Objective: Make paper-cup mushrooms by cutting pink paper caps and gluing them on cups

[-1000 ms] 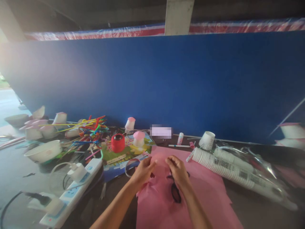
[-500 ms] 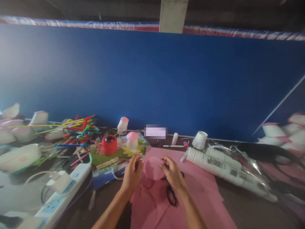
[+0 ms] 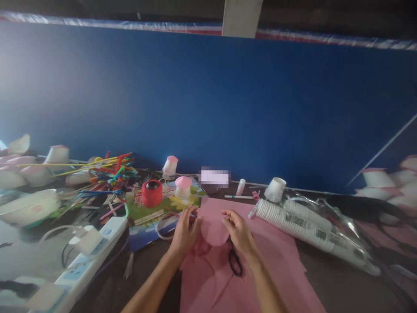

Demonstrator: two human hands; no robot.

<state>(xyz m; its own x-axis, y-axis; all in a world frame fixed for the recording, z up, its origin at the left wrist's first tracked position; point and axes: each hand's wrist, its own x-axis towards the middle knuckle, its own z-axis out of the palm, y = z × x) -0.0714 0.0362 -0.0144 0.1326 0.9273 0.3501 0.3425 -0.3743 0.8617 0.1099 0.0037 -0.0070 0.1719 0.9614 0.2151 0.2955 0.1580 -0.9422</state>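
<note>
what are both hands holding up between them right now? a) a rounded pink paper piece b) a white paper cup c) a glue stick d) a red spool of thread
a: the left hand and right hand pinch the edges of a rounded pink paper piece above the pink sheet, with black scissors lying under the right hand.

Around my pink paper sheet (image 3: pixel 260 278): scissors (image 3: pixel 234 261) lie on it, stacked cups (image 3: pixel 293 224) crowd its right edge, a tape ring (image 3: pixel 164 226) and red spool (image 3: pixel 151 193) its left; near right stays open.
</note>
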